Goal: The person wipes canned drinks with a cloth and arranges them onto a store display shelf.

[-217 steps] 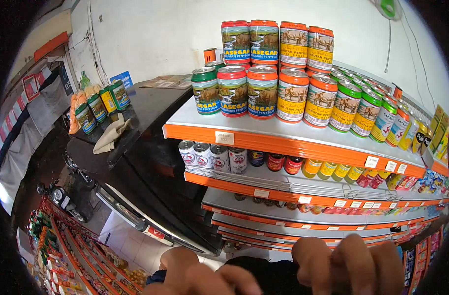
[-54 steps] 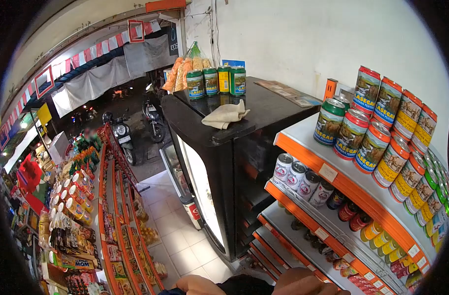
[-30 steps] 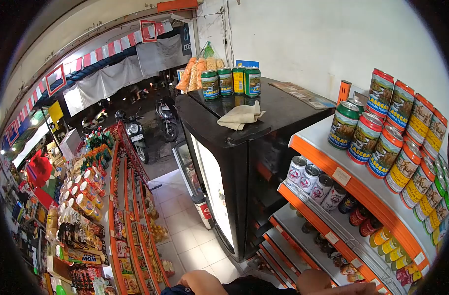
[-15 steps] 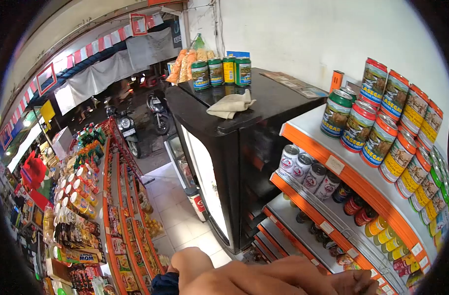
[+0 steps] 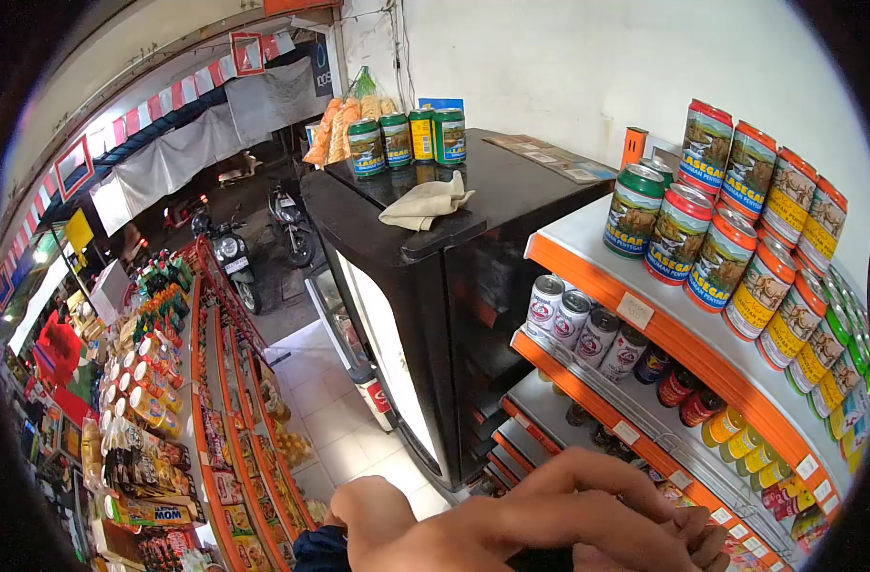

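My left hand [image 5: 511, 520] is large at the bottom centre. Its fingers reach right and bend down at the tips, closed round something I cannot make out. Beneath and beside those fingertips, darker fingers of what looks like my right hand [image 5: 699, 541] show; most of that hand is hidden, so its grip is unclear. A dark blue sleeve [image 5: 320, 550] lies at the left wrist. Behind the hands stands a black display fridge [image 5: 435, 229], with a folded pale cloth [image 5: 423, 204] and green cans [image 5: 366, 149] on top. Lower shelves [image 5: 549, 410] with cans are just beyond the fingers.
An orange-edged shelf [image 5: 587, 276] at the right bears stacked Lasegar cans [image 5: 678, 234]. At the left run racks of snacks [image 5: 149, 458]. A tiled aisle [image 5: 330, 410] lies between, leading to parked motorbikes [image 5: 233, 253] outside.
The fingers of my left hand have lifted and bent more, with a wider gap between them. The fridge and right-hand shelves have shifted slightly left in view.
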Tool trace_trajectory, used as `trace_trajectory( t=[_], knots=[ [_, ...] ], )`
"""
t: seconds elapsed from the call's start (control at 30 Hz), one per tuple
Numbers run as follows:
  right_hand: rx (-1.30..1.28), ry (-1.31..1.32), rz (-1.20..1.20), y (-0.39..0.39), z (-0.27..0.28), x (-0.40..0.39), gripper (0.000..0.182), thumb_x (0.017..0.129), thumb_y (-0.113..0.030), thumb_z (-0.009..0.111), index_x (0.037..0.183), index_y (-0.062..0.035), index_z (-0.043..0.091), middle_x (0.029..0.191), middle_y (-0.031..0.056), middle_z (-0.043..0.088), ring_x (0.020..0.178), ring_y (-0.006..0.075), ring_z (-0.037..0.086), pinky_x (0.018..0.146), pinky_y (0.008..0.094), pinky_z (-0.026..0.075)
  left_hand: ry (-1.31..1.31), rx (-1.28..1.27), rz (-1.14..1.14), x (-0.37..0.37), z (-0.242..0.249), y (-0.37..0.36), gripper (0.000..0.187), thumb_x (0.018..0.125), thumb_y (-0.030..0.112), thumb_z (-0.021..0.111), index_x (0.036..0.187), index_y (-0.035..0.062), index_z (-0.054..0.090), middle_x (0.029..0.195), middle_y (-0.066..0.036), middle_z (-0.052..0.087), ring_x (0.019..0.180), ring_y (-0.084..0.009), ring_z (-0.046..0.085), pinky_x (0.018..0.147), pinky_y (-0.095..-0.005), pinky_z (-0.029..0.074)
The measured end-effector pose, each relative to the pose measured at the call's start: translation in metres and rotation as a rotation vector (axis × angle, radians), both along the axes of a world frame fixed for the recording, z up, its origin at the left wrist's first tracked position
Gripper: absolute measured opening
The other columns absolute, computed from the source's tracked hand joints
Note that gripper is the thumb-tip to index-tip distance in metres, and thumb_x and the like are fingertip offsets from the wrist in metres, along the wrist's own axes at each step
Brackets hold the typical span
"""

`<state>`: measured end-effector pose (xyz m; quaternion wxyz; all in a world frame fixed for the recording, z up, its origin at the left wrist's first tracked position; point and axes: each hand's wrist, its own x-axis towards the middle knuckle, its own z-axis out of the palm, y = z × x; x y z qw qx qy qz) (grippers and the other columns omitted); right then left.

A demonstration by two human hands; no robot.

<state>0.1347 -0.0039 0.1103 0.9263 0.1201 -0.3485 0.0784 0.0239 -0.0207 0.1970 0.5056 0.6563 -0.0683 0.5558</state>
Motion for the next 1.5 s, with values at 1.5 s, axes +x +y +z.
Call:
trace_trajectory(
  t=[1.5],
  knots=[
    [-0.464, -1.167, -0.288, 0.099, -0.008, -0.028, 0.015, 0.07, -0.01, 0.055, 0.083, -0.0045, 0.055, 0.079, 0.0088, 0.052, 0.072, 0.0213, 0.046, 0.062, 0.0307, 0.035, 0.691, -0.09, 2.241, -0.393, -0.021, 0.345, 0.068, 0.056, 0.043, 0.072, 0.098, -0.0058, 0.052, 0.094, -0.019, 0.056, 0.086, -0.0245, 0.056, 0.075, -0.0329, 0.043]
  ],
)
